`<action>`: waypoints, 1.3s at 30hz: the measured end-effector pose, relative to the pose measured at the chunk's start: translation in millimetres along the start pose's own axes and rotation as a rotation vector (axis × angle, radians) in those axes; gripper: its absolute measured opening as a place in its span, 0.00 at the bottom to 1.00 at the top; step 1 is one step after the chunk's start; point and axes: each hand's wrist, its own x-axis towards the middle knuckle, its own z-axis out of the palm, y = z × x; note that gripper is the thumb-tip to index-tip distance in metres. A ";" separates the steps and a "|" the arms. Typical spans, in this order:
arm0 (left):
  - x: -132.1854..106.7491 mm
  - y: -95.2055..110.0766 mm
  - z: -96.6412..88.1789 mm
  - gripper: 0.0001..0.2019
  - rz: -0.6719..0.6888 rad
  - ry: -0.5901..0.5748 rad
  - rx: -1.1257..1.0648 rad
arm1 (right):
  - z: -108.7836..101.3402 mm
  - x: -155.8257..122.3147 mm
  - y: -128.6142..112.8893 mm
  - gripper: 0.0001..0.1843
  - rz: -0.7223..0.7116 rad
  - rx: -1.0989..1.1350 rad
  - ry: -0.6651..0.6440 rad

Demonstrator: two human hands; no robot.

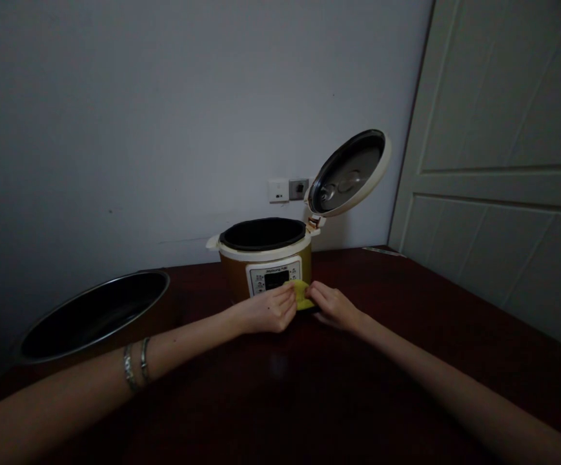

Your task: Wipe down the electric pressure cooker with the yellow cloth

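Observation:
A small yellow cloth (301,295) is stretched between my two hands, in front of the lower right part of an electric pressure cooker (235,274). My left hand (268,311) pinches its left side with fingers closed. On the other side, the fingers of my right hand (334,306) are closed on its right edge. Whether the cloth touches the cooker, I cannot tell. The cooker has a control panel on its front, partly hidden by my left hand. Its round lid (352,173) stands open, tilted up to the right on a hinge.
A dark pot (93,316) with a metal rim rests on the left of the dark red table (280,413). Behind the cooker, a wall socket (279,191) is set in the pale wall. A white panelled door (503,148) borders the table on the right.

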 end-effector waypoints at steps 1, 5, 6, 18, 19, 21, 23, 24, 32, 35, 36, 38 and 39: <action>-3.4 8.0 2.5 0.10 0.003 -0.013 -0.015 | 4.5 -4.5 -3.9 0.14 0.003 0.000 -0.043; -17.4 35.4 12.7 0.11 -0.006 -0.055 -0.095 | 18.4 -14.4 -20.7 0.12 -0.002 0.002 -0.222; -20.5 39.7 14.2 0.11 -0.006 -0.065 -0.112 | 20.0 -14.7 -24.4 0.12 -0.011 -0.004 -0.260; -48.2 -17.9 -58.1 0.10 -0.110 0.068 -0.178 | -36.9 52.2 -40.8 0.12 -0.323 -0.191 0.270; -51.7 -29.4 -63.8 0.10 -0.111 0.076 -0.156 | -43.3 64.7 -39.6 0.12 -0.327 -0.211 0.312; -60.4 -50.0 -69.5 0.11 -0.142 0.057 -0.109 | -51.9 89.2 -37.9 0.13 -0.310 -0.242 0.347; -70.4 -63.6 -67.8 0.11 -0.179 0.011 -0.077 | -54.0 109.0 -39.1 0.14 -0.269 -0.270 0.336; -75.3 -66.9 -65.0 0.11 -0.190 -0.010 -0.077 | -52.9 116.1 -41.0 0.15 -0.252 -0.282 0.322; -90.8 -37.2 -40.7 0.12 -0.157 0.014 -0.122 | -30.4 110.0 -60.7 0.12 -0.303 -0.302 0.203; -89.9 -15.8 -34.9 0.11 -0.122 -0.034 -0.148 | -17.1 91.7 -64.1 0.12 -0.337 -0.288 0.116; -89.7 -8.1 -32.2 0.11 -0.107 -0.050 -0.154 | -11.9 84.9 -65.2 0.12 -0.344 -0.277 0.091; -89.7 7.1 -25.8 0.11 -0.076 -0.090 -0.166 | -1.4 71.6 -67.1 0.11 -0.354 -0.251 0.062; -89.7 14.2 -22.3 0.11 -0.066 -0.107 -0.173 | 3.5 65.3 -67.9 0.11 -0.358 -0.239 0.054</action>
